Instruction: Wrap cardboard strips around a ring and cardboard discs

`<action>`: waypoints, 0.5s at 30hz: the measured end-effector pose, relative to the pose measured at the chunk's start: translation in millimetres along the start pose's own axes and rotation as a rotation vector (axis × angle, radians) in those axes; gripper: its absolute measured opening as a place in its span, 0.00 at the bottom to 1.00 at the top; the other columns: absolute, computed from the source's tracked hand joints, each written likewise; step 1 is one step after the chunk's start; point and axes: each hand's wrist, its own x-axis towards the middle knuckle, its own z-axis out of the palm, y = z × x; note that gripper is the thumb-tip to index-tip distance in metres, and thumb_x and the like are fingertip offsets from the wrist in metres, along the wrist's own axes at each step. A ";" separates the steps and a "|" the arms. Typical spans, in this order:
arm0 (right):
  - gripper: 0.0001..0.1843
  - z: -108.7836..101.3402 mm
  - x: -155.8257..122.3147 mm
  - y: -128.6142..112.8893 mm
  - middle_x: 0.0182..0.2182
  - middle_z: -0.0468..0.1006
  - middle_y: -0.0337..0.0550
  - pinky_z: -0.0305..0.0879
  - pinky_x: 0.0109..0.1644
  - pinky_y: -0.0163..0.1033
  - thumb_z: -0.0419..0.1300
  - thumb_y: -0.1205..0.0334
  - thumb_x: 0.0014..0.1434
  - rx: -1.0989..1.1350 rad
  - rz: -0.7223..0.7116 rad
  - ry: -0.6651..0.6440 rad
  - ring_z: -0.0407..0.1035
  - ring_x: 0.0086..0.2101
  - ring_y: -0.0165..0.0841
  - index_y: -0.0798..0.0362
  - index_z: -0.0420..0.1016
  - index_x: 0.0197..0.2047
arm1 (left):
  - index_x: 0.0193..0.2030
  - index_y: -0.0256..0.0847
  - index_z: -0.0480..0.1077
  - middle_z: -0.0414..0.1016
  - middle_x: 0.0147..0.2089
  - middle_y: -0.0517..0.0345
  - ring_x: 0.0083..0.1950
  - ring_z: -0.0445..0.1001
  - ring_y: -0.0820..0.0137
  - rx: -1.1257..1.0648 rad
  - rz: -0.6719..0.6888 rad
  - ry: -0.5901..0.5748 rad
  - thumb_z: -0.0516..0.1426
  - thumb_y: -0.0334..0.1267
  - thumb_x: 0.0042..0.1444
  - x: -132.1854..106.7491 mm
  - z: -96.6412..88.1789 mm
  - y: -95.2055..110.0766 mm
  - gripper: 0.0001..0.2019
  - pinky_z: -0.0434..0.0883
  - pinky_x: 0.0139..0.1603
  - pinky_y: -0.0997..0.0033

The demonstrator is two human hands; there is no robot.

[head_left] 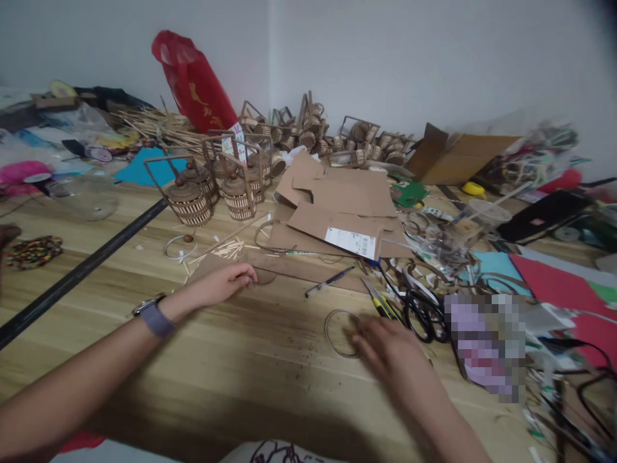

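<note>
My left hand [234,281], a watch on its wrist, hovers over the left end of a brown cardboard strip. Its fingers are curled in, and whatever may be inside them is hidden. Just beyond the fingertips a round brown disc [266,276] shows. My right hand [393,350] is slightly blurred. Its fingers are closed at the right edge of a thin hoop [328,331], hiding that part of it. A pen [330,281] rests between the hands. Beyond my right hand are a yellow-and-black cutter [383,303] and black-handled scissors [418,318].
Small lidded bamboo baskets [190,202] stand at the back left, with a heap of others [357,138] along the wall. Flattened cardboard [347,193] covers the back middle. A black strip [87,270] crosses the left side. Coloured paper [549,283] and scraps crowd the right.
</note>
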 end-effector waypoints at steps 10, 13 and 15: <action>0.07 17.1 0.1 -47.7 0.28 0.76 0.43 0.60 0.37 0.42 0.57 0.66 0.60 -0.060 0.017 0.028 0.72 0.32 0.40 0.50 0.66 0.30 | 0.42 0.35 0.75 0.76 0.46 0.43 0.50 0.70 0.55 0.349 0.109 0.257 0.51 0.32 0.59 64.4 5.2 10.3 0.11 0.65 0.53 0.55; 0.09 8.9 1.0 -48.7 0.24 0.75 0.43 0.61 0.37 0.42 0.52 0.66 0.63 -0.061 0.019 0.095 0.72 0.28 0.39 0.50 0.64 0.30 | 0.33 0.37 0.75 0.76 0.39 0.46 0.48 0.69 0.55 0.451 0.162 0.260 0.54 0.29 0.56 82.2 5.3 9.9 0.08 0.64 0.53 0.55; 0.09 1.4 0.0 -49.1 0.22 0.75 0.41 0.62 0.34 0.40 0.49 0.65 0.65 -0.007 0.030 0.141 0.71 0.25 0.37 0.50 0.63 0.32 | 0.29 0.37 0.73 0.75 0.34 0.47 0.46 0.69 0.55 0.512 0.192 0.263 0.53 0.29 0.57 87.5 4.2 12.7 0.09 0.64 0.51 0.55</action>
